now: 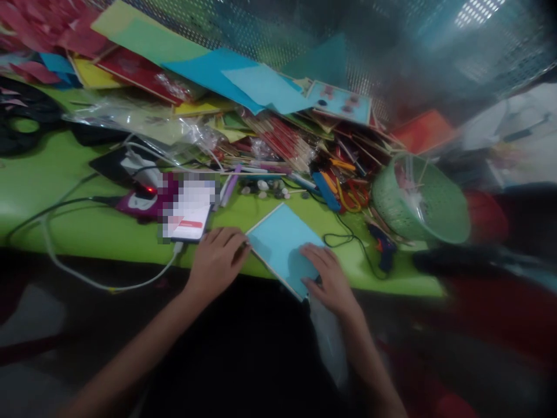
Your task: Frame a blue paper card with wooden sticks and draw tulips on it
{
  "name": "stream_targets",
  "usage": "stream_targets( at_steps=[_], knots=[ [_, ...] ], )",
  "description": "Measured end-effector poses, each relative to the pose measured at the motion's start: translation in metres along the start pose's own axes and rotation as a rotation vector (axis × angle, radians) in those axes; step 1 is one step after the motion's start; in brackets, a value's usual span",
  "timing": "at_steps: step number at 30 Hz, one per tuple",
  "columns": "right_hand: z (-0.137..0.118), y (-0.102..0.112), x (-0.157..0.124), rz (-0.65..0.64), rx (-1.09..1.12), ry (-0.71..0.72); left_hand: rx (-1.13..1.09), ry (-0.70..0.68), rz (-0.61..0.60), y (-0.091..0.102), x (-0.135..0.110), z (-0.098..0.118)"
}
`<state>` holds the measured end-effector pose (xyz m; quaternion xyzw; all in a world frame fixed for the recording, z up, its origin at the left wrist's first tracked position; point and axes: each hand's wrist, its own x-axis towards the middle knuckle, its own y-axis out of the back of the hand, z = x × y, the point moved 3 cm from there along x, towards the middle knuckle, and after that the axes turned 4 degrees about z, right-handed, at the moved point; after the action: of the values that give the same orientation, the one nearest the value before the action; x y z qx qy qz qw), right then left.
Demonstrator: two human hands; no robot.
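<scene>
— Two hands: are we gripping the blue card (281,244)?
— We're pressing our right hand (328,278) flat on it; our left hand (217,258) is curling against its corner, grip unclear. It's lying at the near edge of the green table (87,232).

Blue card (282,244): a plain, light blue rectangular sheet with a pale edge, unfolded, lying flat and turned diagonally on the green table (87,232), its near corner overhanging the front edge.
</scene>
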<state>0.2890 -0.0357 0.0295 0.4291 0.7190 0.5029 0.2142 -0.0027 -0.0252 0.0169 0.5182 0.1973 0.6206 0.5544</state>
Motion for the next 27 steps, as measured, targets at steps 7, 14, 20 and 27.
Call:
stream_targets(
  at_steps=[7,14,20,27],
  knots=[
    [0.015,0.001,0.040,0.009,-0.058,0.022,-0.098,-0.039,0.103,0.013,-0.021,0.002],
    [0.023,0.007,0.063,0.066,-0.013,0.076,-0.153,-0.082,0.117,0.010,-0.002,-0.002],
    [0.017,0.020,0.087,0.026,-0.058,0.085,-0.092,-0.016,0.003,-0.005,0.015,-0.012],
    [-0.001,0.025,0.146,-0.089,-0.077,0.226,-0.051,0.082,0.001,-0.001,0.000,-0.002]
  ],
)
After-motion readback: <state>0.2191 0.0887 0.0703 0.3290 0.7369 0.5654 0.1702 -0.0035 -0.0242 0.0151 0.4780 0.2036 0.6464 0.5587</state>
